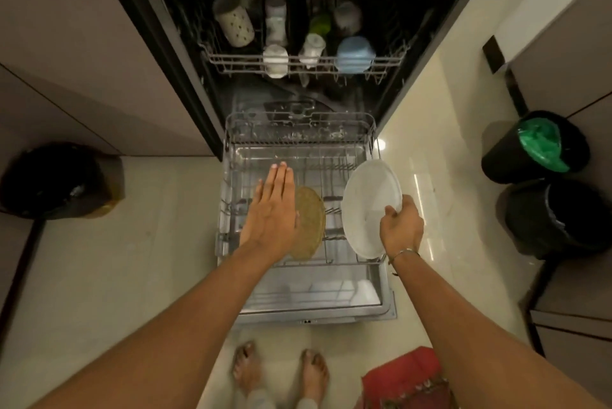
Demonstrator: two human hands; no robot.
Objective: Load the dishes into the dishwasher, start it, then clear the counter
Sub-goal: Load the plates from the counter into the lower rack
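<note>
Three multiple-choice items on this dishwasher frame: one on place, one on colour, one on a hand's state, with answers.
1. The tan plate stands in: A a sink; B the lower rack; C a cupboard.
2. The held plate in the right hand is: A blue; B white; C green.
3. The left hand is: A flat, fingers straight; B gripping a spoon; C a fist.
Answers: B, it stands upright among the pulled-out rack's tines; B, it is plain white; A, its fingers lie straight by the tan plate.
</note>
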